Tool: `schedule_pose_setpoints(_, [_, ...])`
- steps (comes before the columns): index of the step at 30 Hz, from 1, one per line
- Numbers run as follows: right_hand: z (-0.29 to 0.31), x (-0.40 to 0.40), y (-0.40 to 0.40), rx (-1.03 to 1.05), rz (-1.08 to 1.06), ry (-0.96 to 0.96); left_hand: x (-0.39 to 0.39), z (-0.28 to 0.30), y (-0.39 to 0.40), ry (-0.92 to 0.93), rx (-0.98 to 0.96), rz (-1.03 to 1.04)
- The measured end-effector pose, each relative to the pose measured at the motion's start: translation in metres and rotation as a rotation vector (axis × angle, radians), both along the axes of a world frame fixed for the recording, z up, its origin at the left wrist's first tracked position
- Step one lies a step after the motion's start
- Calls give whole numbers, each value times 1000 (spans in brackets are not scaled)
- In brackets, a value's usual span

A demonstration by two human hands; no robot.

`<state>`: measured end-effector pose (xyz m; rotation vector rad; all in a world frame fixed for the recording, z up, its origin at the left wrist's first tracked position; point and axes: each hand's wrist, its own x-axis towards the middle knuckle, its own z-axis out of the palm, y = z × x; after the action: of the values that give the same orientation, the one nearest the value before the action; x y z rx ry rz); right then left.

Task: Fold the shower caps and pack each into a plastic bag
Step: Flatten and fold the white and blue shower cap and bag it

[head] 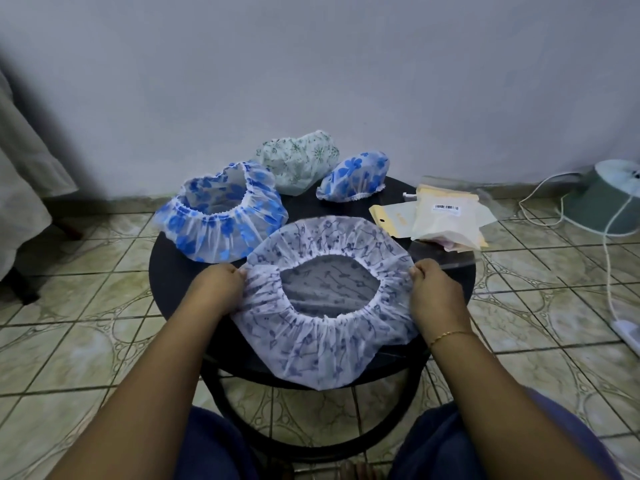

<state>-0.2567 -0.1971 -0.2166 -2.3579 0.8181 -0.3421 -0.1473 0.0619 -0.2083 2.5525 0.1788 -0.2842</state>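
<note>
Nearest me, my left hand [221, 284] and right hand [434, 289] each pinch an opposite edge of the navy-sprigged shower cap [325, 306], which lies spread, opening up, on the round black bench [166, 271], its near edge overhanging the rim. Just behind it on the left I see a blue-flowered cap [221, 211], touching it. To the right lies a pile of plastic bags [443, 220], partly off the bench's edge. Farther back rest a smaller blue-flowered cap [353, 181] and a green-patterned cap [298, 161] by the wall. A green fan base [602, 202] stands on the tiled floor [69, 341], far right.
</note>
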Motion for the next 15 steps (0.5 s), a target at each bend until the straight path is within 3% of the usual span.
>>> schedule_pose_setpoints(8, [1,2,1,-207,36,235,0,-21,4,-129,204,17])
schedule_pose_setpoints(11, [-1,4,-1,-219,46,225,-2,-20,3,-140,261,14])
schedule_pose_setpoints(15, [1,4,-12,-67,100,105,-9,-20,0,-165,336,7])
